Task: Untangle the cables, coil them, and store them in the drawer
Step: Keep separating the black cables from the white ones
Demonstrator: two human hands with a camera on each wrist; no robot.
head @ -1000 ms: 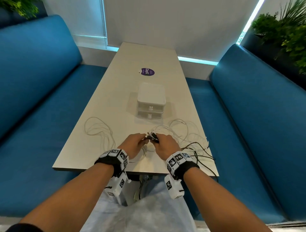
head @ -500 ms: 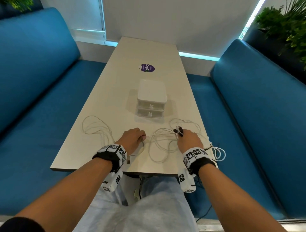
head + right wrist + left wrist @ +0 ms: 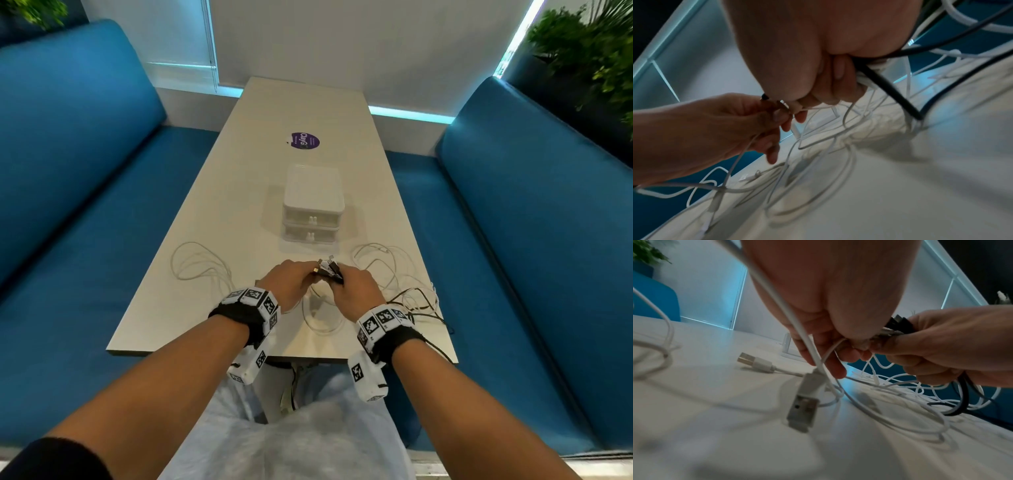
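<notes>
White cables (image 3: 200, 265) loop over the pale worktop (image 3: 239, 192), below the closed drawer box (image 3: 312, 205). From the head we see the left hand (image 3: 291, 282) and right hand (image 3: 356, 291) meeting, each pinching the plug bundle (image 3: 329, 269). Only our left wrist view shows a loose plug (image 3: 803, 404); only the right wrist view shows the black cable (image 3: 890, 87) in the right fist.

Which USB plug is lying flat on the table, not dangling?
The white USB plug farther back lies flat on the table. The grey USB plug nearer the camera dangles on its cable below the left hand.
</notes>
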